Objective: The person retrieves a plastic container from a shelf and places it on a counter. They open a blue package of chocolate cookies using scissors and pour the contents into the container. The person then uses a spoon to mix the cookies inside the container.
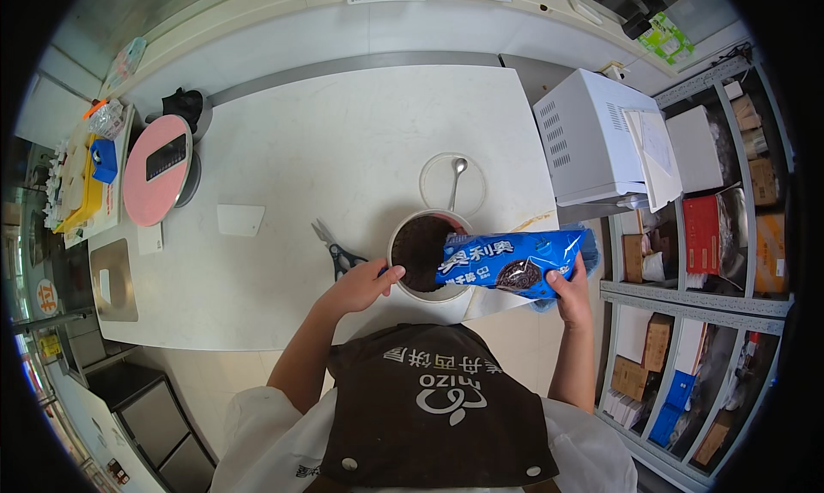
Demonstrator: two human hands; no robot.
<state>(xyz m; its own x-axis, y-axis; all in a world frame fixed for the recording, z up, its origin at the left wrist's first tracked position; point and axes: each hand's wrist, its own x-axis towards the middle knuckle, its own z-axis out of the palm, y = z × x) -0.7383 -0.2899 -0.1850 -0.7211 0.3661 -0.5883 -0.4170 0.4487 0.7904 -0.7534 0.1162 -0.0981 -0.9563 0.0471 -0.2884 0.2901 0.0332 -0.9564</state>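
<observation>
My right hand (570, 290) grips the rear end of a blue Oreo cookie-crumb bag (502, 264), which lies nearly level. The bag's other end reaches over a round white tub (394, 235) holding dark brown crumbs (418, 255). With its thumb over the rim, my left hand (364, 284) holds the tub's near left side. Kitchen scissors (335, 245) with dark handles lie beside the tub, blades spread a little, handles partly behind my left hand. Beyond the tub, a metal spoon (458, 168) rests on a round translucent lid (428, 171).
A white worktop (309, 139) carries a white scraper (241, 220) and a pink round turntable (141, 177) bearing a dark phone (166, 157). A white appliance (589, 132) stands at the back right. Metal shelving (695, 300) with boxes runs along the right; a blue-lined bin (589, 255) sits below the bag.
</observation>
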